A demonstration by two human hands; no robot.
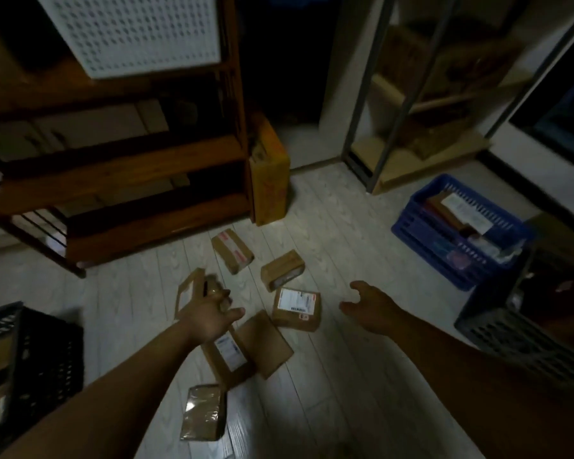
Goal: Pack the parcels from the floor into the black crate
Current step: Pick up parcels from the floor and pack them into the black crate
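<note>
1. Two black crates flank the person: one [30, 352] near left, another [524, 339] near right.
2. Left hand [209, 318] grips a blurred parcel [193, 289]; right hand [368, 306] hangs open, empty.
3. Six parcels [295, 308] lie on the floor [345, 233].
4. Farther right, a blue crate [444, 246] holds packages.

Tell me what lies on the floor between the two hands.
In the head view, one labelled parcel lies flat on the floor between the left hand and the open right hand; the rest is bare floor.

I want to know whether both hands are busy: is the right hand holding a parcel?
No, the right hand is open and empty above the floor, apart from the nearest parcel.
</note>
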